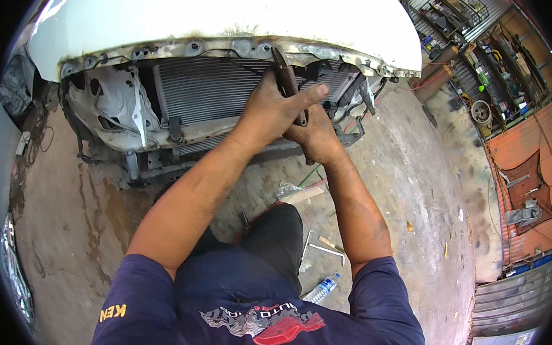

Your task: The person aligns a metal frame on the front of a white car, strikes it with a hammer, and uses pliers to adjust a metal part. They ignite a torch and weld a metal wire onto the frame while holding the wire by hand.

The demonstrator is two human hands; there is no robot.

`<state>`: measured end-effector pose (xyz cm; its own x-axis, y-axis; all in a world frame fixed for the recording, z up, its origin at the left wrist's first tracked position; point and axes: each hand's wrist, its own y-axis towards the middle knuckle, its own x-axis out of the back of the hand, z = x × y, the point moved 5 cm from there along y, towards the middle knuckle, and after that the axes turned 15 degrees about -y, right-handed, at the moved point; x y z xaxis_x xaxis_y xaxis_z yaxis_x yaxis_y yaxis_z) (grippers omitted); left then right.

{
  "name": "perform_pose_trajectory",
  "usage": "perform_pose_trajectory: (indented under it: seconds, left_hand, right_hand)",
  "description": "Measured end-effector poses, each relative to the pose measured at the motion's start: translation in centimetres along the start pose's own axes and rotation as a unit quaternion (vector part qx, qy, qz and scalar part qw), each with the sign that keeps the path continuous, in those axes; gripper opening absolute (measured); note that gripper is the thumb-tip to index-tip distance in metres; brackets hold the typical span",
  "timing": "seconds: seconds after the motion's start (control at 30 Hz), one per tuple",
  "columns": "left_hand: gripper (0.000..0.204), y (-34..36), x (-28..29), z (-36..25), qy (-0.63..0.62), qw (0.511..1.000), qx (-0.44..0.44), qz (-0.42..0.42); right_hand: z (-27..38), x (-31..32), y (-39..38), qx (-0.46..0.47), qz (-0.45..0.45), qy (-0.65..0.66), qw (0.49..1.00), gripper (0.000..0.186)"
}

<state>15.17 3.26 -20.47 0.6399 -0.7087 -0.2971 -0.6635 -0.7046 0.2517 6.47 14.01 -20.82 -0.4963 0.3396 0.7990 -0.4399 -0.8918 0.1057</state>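
Note:
A white car hood (235,14) arches across the top, its bare, rusty front edge dotted with holes. At that edge stands a worn brown metal hand tool like locking pliers (287,82), its upper end against the metal lip. My left hand (267,113) closes round the tool's body, thumb stretched across it to the right. Just below and to the right, my right hand (317,135) wraps the lower part of the same tool, its fingers partly hidden. Behind the hands lies the finned radiator (205,91), with the front bumper off.
On the concrete floor lie a clear water bottle (322,289), an L-shaped metal bar (326,251) and bits of scrap. The exposed lower crossmember (156,173) juts out under the radiator. Cluttered shelves (504,73) and orange sheeting (529,176) line the right side.

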Motion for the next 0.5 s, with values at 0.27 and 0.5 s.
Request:
perform_pose_trajectory:
  seconds: [0.27, 0.5]
  left_hand:
    - [0.034, 1.1, -1.0, 1.1, 0.042, 0.995, -0.006, -0.095]
    - [0.020, 1.2, -1.4, 1.9, -0.087, 0.991, -0.013, -0.099]
  right_hand:
    - [1.0, -0.4, -0.8, -0.010, -0.116, 0.005, 0.993, 0.069]
    - [0.9, -0.5, -1.8, -0.018, -0.147, 0.025, 0.989, 0.073]
